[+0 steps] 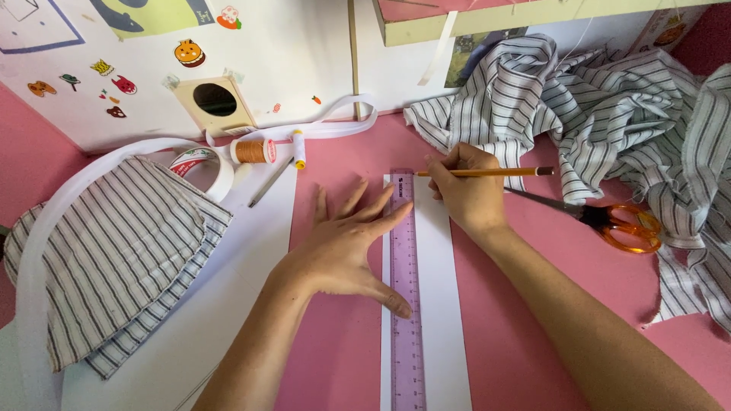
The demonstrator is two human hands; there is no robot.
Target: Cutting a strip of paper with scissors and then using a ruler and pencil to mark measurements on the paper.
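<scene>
My left hand (346, 247) lies flat with fingers spread, pressing a purple transparent ruler (406, 335) down on a long white paper strip (442, 320) on the pink table. My right hand (468, 186) holds an orange pencil (495, 173) level, its tip at the ruler's right edge near the top of the strip. The pencil's dark end points right.
Orange-handled scissors (620, 224) lie to the right beside a heap of striped cloth (609, 106). On the left sit folded striped fabric pieces (114, 259), a roll of tape (202, 164), an orange thread spool (255, 151), a white spool (298, 148) and a white sheet (228, 304).
</scene>
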